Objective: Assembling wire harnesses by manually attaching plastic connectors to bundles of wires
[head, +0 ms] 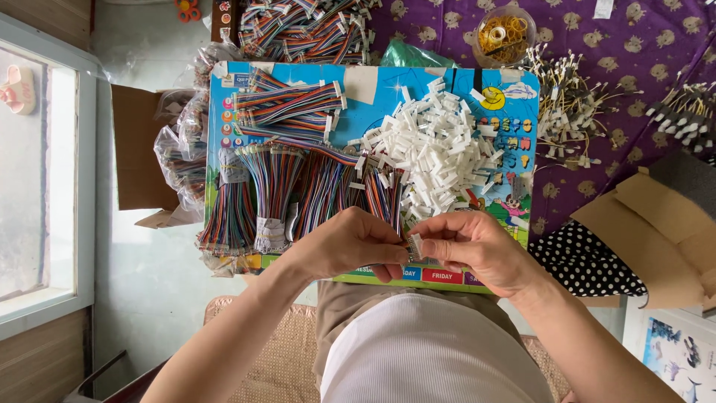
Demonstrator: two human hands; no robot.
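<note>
My left hand (350, 242) pinches the end of a multicoloured ribbon cable (388, 195) that runs up onto the colourful board (455, 83) on my lap. My right hand (473, 246) holds a small white plastic connector (415, 246) against that cable end, fingertips of both hands meeting. A heap of white connectors (432, 153) lies on the board just above my right hand. Bundles of striped ribbon cables (268, 186) fan out on the board's left half.
More cable bundles (306, 30) lie beyond the board, and bagged ones (183, 149) hang at its left. A clear tub of rubber bands (503, 33) and wired parts (567, 104) rest on the purple cloth. An open cardboard box (656, 231) with a dotted cloth (589, 261) sits right.
</note>
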